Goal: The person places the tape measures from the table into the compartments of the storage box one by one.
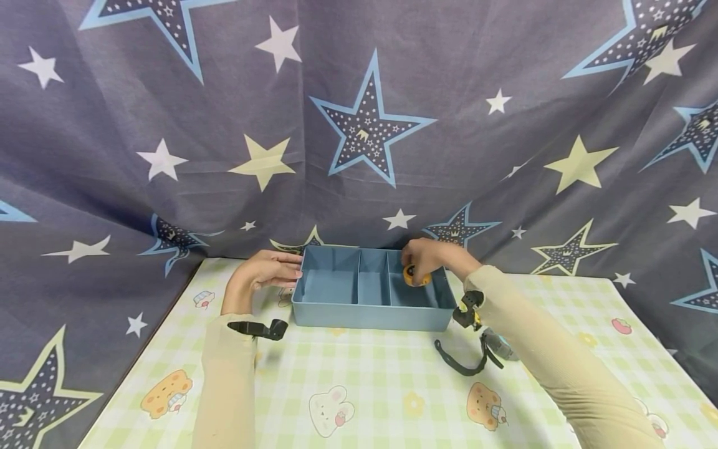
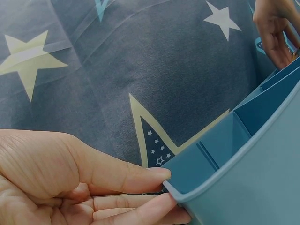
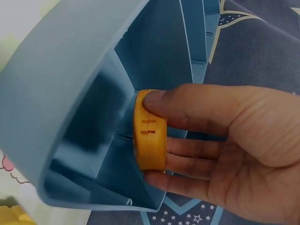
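A blue box [image 1: 370,317] with divided compartments stands on the table near the back curtain. My right hand [image 1: 423,255] is down in its right compartment and grips a round orange case [image 3: 151,133] with a dark middle. In the right wrist view the thumb lies on the near side of the case and the fingers are behind it. The case stands on edge, its side showing two small slots. At the box's left end, my left hand [image 1: 269,269] touches the outer wall. Its thumb [image 2: 150,177] and fingers are fairly straight against the rim corner there.
By the box's front right corner lie a yellow and black object [image 1: 477,319], partly behind the wrist camera, and a grey object [image 1: 501,345] with a black strap [image 1: 462,370]. Two thin dividers [image 1: 358,277] cross the box. A starry curtain [image 1: 359,206] hangs close behind.
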`<action>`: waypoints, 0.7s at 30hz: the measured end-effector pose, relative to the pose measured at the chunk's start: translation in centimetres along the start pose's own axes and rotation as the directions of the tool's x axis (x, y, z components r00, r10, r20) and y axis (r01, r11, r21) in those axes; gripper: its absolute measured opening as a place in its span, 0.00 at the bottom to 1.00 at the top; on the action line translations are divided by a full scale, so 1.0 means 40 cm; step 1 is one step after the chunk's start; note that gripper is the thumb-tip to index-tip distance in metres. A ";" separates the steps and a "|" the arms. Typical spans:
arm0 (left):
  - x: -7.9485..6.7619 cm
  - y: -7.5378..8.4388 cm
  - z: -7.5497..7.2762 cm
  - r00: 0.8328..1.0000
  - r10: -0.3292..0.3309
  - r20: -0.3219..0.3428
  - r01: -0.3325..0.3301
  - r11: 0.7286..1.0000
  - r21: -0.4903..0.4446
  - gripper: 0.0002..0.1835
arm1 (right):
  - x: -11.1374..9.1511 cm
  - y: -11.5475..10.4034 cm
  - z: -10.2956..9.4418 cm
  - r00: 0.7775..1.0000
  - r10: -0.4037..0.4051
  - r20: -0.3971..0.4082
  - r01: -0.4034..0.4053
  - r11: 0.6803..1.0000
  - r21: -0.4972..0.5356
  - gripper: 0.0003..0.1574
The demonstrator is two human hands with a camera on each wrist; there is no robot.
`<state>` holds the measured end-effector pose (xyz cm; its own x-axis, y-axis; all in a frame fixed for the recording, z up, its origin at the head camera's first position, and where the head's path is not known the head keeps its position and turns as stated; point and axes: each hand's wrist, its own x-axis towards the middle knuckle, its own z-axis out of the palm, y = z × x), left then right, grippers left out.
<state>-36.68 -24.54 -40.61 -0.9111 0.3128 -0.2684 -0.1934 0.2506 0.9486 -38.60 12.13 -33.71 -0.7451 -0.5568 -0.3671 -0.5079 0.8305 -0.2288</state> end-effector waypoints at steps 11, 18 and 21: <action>-0.001 -0.002 -0.002 1.000 0.002 -0.006 -0.002 1.000 0.004 0.35 | 0.020 -0.003 0.023 0.999 0.032 0.002 -0.032 0.999 -0.006 0.35; -0.001 -0.002 -0.001 1.000 -0.003 -0.006 0.002 1.000 -0.008 0.35 | 0.029 -0.008 0.024 0.999 0.015 0.030 -0.014 1.000 -0.014 0.33; -0.001 -0.002 -0.002 1.000 0.000 -0.006 0.000 1.000 0.003 0.35 | 0.035 -0.007 0.023 0.999 0.007 0.038 -0.006 1.000 -0.019 0.32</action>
<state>-36.65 -24.64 -40.65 -0.9134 0.3068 -0.2675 -0.1925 0.2533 0.9480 -39.10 11.12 -34.99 -0.7314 -0.5501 -0.4030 -0.5113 0.8334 -0.2095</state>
